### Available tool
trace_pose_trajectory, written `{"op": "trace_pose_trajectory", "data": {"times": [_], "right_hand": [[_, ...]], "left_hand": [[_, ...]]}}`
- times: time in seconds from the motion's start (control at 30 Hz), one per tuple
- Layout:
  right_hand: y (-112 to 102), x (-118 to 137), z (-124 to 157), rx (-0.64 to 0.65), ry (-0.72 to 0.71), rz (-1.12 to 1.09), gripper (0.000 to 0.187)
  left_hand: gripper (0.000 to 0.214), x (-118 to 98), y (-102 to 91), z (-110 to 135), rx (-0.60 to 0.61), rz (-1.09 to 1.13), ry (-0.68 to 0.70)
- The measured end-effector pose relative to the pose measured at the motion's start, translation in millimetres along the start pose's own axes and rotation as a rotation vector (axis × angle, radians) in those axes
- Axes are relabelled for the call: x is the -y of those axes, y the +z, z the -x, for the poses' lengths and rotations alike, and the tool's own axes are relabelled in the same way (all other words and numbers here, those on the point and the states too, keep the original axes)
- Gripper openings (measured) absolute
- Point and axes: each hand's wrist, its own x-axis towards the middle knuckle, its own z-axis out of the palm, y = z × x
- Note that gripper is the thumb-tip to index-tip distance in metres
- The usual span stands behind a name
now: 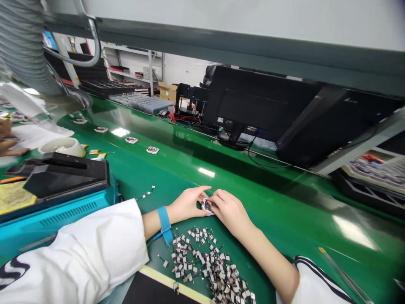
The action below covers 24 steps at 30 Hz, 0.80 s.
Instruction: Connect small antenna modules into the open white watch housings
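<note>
My left hand [186,205] and my right hand [229,211] meet over the green conveyor belt [284,202], pinching a small round white circuit module [207,206] between their fingers. Most of the module is hidden by my fingers. Close below my hands lies a loose heap of small grey-and-black electronic parts with thin wire leads [205,261]. A blue anti-static wrist strap [163,223] circles my left wrist. A short strip of similar parts [147,193] lies on the belt to the left of my left hand.
Several round modules [126,140] sit in a row farther along the belt. A teal-and-black machine [60,185] stands at the left, beside a white tape roll [63,147]. A co-worker's hand [6,145] rests at the far left. Black monitors [268,105] stand behind the belt.
</note>
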Motion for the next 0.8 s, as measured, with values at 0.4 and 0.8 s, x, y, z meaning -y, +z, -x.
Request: {"op": "trace_pose_trajectory", "data": {"times": [0.4, 0.8], "right_hand": [[12.3, -3.3, 1.6, -0.218, 0.137, -0.287, 0.009], [8.0, -9.5, 0.1, -0.108, 0.033, -0.235, 0.013]], "left_hand": [[0.065, -2.6, -0.8, -0.8, -0.023, 0.186, -0.015], [0.058, 0.5, 1.9, 0.0, -0.07, 0.096, -0.022]]}}
